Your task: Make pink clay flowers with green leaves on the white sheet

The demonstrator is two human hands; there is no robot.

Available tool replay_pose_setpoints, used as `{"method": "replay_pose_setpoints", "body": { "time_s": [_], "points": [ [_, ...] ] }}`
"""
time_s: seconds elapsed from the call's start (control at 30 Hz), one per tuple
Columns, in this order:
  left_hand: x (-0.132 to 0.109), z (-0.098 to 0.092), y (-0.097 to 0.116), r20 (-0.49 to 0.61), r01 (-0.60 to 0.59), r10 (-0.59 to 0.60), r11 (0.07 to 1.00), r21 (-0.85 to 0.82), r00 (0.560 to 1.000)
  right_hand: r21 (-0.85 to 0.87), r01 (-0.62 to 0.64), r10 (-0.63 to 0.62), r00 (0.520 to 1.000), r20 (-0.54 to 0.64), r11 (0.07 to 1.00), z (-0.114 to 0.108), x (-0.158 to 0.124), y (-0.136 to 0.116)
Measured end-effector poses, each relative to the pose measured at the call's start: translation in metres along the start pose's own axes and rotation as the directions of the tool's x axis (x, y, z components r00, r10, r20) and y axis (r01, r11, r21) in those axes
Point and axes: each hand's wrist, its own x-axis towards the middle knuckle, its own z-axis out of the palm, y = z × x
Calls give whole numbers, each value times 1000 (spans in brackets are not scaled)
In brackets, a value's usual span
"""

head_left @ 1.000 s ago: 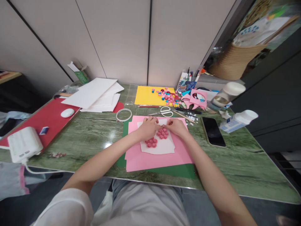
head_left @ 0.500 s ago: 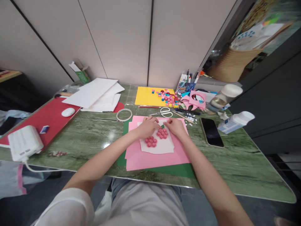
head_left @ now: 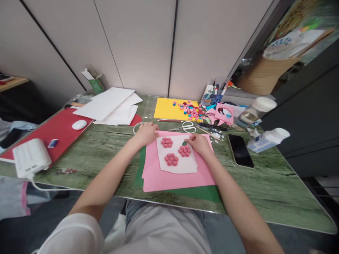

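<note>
A white sheet (head_left: 182, 166) lies on pink paper (head_left: 169, 181), bearing three flower shapes made of small pink coils: one upper left (head_left: 166, 142), one lower left (head_left: 171, 159) and one at the right (head_left: 184, 151). A small green leaf-shaped piece (head_left: 184, 143) sits just above the right flower. My right hand (head_left: 199, 144) has its thumb and fingertips closed together at that green piece. At the pink paper's upper left corner is my left hand (head_left: 147, 133), fingers stretched out and holding nothing visible. It partly covers a white tape ring (head_left: 136, 128).
White-handled scissors (head_left: 188, 127), a red pencil (head_left: 169, 120) and paper scraps lie behind the sheets. Colored coils (head_left: 192, 111) rest on yellow paper (head_left: 164, 107). A phone (head_left: 240, 150) and bottles (head_left: 268, 139) stand right; white papers (head_left: 106, 104) and a power bank (head_left: 30, 158) left.
My left hand has moved left off the white sheet to beside the tape ring, uncovering the upper left flower. My right hand stays at the green piece.
</note>
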Motion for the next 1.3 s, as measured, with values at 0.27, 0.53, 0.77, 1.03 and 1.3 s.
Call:
{"method": "replay_pose_setpoints", "body": {
  "time_s": [0.27,0.53,0.77,1.03,1.3],
  "points": [
    [-4,-8,-10,141,14,-34,990,138,989,43,-16,12,996,89,999,-9,-2,-4],
    [-4,-11,-13,250,11,-51,987,158,967,130,2,-31,975,218,991,-14,-4,3],
    [-5,-10,-19,263,38,-73,990,134,962,66,27,-39,982,186,997,-15,-10,-4],
    [-5,-9,-23,254,47,-81,989,139,964,34,58,-62,988,141,998,-14,-14,-4],
    [-4,-7,-30,214,76,-104,988,134,971,72,109,-116,988,105,991,-10,-17,0]
  ]
}}
